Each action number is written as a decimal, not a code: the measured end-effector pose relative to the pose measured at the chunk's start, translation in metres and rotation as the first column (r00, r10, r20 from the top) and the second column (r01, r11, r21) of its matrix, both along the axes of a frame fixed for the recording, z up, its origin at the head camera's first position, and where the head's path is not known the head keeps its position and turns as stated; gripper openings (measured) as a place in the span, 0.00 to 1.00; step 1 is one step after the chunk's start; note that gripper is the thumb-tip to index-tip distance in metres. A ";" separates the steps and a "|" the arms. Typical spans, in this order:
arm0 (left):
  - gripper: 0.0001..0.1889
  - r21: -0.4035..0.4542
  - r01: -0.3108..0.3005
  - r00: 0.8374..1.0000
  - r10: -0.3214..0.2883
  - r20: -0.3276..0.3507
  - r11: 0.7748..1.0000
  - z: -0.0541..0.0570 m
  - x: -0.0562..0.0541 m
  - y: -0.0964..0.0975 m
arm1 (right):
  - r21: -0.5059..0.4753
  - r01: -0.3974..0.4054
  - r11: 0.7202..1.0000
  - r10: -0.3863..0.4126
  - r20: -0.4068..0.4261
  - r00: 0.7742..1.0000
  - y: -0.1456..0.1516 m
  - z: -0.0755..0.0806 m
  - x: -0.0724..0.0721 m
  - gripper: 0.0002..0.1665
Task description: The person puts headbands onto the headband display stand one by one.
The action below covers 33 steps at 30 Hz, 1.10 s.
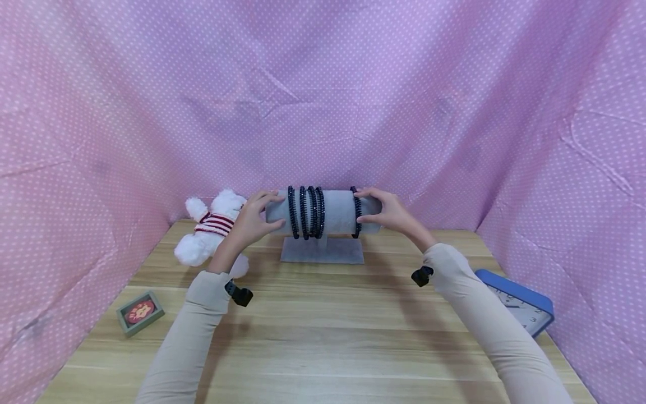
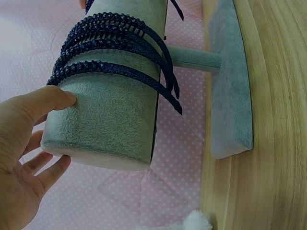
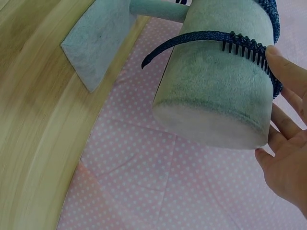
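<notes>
A grey plush headband display stand (image 1: 339, 213) has a thick horizontal roll on a post and flat base. Several dark, beaded headbands (image 1: 313, 213) sit left of its middle. My left hand (image 1: 254, 219) holds the roll's left end, thumb and fingers spread around it; the thumb (image 2: 64, 99) lies beside the nearest headband (image 2: 115, 69). Near the right end sits a single toothed headband (image 3: 204, 36). My right hand (image 1: 392, 212) pinches this band, the thumb (image 3: 285, 64) at its beaded part and other fingers beyond it. Part of the right fingers is hidden.
A white plush toy (image 1: 214, 224) in a striped top lies left of the stand. A small green frame (image 1: 140, 313) is at the table's left, a blue clock (image 1: 520, 300) at the right. Pink dotted cloth (image 1: 323, 101) surrounds the wooden table (image 1: 323, 336).
</notes>
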State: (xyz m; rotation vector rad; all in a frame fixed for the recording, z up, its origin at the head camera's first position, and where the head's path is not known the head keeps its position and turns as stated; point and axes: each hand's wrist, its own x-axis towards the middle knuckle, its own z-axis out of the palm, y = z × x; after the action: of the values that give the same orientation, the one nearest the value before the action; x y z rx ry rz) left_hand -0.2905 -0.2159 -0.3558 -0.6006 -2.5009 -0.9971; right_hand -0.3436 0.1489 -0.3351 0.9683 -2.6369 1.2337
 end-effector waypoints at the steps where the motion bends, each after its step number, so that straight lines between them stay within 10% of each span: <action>1: 0.27 0.000 -0.001 1.000 0.001 0.001 1.000 0.000 0.000 0.000 | 0.002 0.002 1.000 -0.002 0.000 1.000 -0.001 0.000 0.000 0.36; 33: 0.28 -0.003 -0.003 1.000 0.003 0.004 1.000 0.000 0.001 0.000 | 0.073 -0.002 0.997 0.009 -0.100 0.995 -0.029 0.002 0.002 0.37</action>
State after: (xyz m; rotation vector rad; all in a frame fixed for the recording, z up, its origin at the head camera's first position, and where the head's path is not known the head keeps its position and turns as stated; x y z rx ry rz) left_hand -0.2899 -0.2160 -0.3561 -0.5956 -2.5062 -0.9944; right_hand -0.3411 0.1194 -0.3329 1.0206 -2.6197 1.0666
